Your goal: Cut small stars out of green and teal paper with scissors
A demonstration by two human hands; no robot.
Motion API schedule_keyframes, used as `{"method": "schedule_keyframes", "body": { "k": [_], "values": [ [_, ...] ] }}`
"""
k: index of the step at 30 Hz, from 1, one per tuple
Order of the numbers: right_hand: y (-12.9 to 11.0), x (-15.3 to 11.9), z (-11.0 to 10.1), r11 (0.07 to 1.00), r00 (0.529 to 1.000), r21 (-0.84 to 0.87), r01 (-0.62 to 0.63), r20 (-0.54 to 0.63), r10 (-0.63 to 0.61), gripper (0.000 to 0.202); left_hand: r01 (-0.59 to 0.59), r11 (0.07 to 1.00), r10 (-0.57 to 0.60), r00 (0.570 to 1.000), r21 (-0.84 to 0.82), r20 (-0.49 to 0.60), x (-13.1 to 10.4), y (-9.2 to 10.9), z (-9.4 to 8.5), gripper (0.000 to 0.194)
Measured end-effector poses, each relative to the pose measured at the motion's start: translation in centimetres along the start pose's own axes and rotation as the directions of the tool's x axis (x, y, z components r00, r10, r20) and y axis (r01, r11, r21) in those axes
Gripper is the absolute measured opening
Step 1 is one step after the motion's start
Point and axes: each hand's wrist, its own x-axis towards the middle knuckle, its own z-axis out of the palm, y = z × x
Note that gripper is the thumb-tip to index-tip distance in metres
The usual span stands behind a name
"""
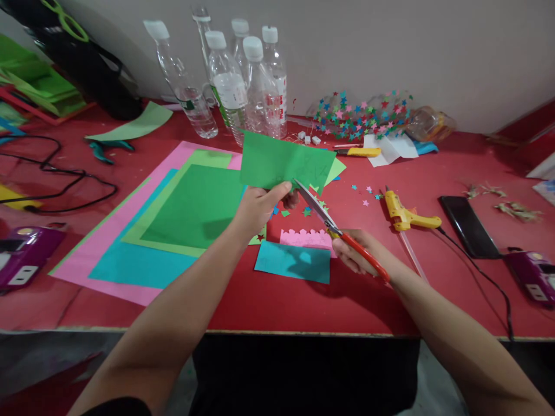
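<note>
Rectangular green paper sheet (277,159) at red-handled metal scissors (347,238)
Left hand (259,209) pinches the sheet between thumb and fingers above the red tabletop (277,306); right hand (368,242) grips the scissors, blades at the sheet's lower edge.

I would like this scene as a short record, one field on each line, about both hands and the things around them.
left hand: holds green card by its lower edge
right hand: holds scissors, tip at that card's lower edge; cutting or not, unclear
surface: red table
nearest the person: blue card
left side: overlapping coloured sheets
right side: yellow glue gun, black phone
back: capped bottles
</note>
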Motion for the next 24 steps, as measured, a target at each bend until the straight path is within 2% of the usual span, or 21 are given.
{"method": "schedule_keyframes", "body": {
  "k": [10, 16, 20, 24],
  "values": [
    [0.2, 0.1, 0.0, 1.000, 1.000, 0.024, -0.002, -0.014, 0.002, 0.048, -0.019, 0.998, 0.019, 1.000, -0.062, 0.013, 0.3, -0.8, 0.0, 0.030],
    [1.0, 0.3, -0.4, 0.999, 0.999, 0.039, 0.006, 0.052, -0.008, 0.039, -0.024, 0.996, 0.024, 1.000, -0.086, 0.003, -0.2, -1.1, 0.6, 0.032],
    [0.9, 0.1, -0.9, 1.000, 0.995, 0.012, 0.009, 0.095, -0.010, 0.041, -0.019, 0.999, 0.019, 1.000, -0.040, -0.019, -0.2, -1.1, 0.4, 0.033],
    [0.6, -0.1, -1.1, 1.000, 0.996, -0.004, 0.015, 0.083, -0.015, 0.043, -0.027, 1.000, 0.027, 1.000, 0.008, -0.008, 0.0, -1.1, -0.1, 0.035]
  ]
}}
